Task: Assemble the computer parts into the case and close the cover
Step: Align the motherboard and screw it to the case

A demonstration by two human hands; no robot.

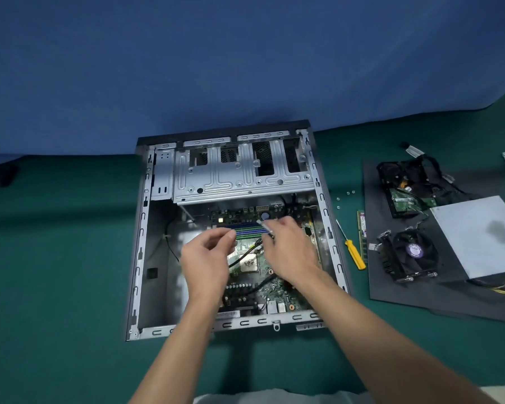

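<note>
The open computer case point(142, 228) lies flat on the green table, with the motherboard point(274, 290) in its right half. Blue and green memory slots point(247, 228) cross the board's upper part. My right hand point(289, 252) hovers over the board and pinches a small whitish piece point(265, 225) just above the slots. My left hand point(207, 258) is beside it with fingers curled toward the thumb; whether it holds anything is hidden. A black cable point(245, 255) runs between the two hands.
The metal drive cage point(239, 176) fills the case's far end. Right of the case lie loose screws point(344, 196), a yellow screwdriver point(354, 252) and a memory stick point(361, 234). A black mat point(391, 293) carries a cooler fan point(411, 255), a cabled drive point(405, 185) and a silver power supply point(478, 234).
</note>
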